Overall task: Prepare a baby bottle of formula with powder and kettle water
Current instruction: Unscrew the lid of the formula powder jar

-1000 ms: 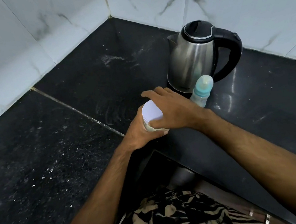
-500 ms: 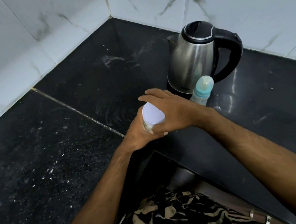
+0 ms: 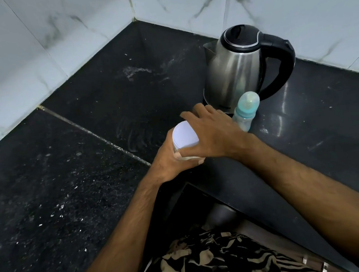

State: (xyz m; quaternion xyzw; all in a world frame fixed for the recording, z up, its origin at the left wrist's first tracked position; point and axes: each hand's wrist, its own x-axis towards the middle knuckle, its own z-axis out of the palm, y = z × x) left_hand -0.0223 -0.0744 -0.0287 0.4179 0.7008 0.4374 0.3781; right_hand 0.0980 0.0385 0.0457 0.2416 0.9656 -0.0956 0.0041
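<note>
Frame centre: your left hand [image 3: 169,160] grips the jar [image 3: 185,143] from below, as before. Your right hand [image 3: 213,134] clasps its white lid [image 3: 185,136], fingers now spread wider. Bottle [image 3: 245,113] unmoved, right of centre on the tabletop [image 3: 84,148], touching the kettle [image 3: 236,66].

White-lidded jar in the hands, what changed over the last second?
The right hand turned slightly on the white lid of the small jar, fingers shifting around its rim; the lid is still on. The left hand kept gripping the jar body. The steel kettle and teal-capped baby bottle stayed put.
</note>
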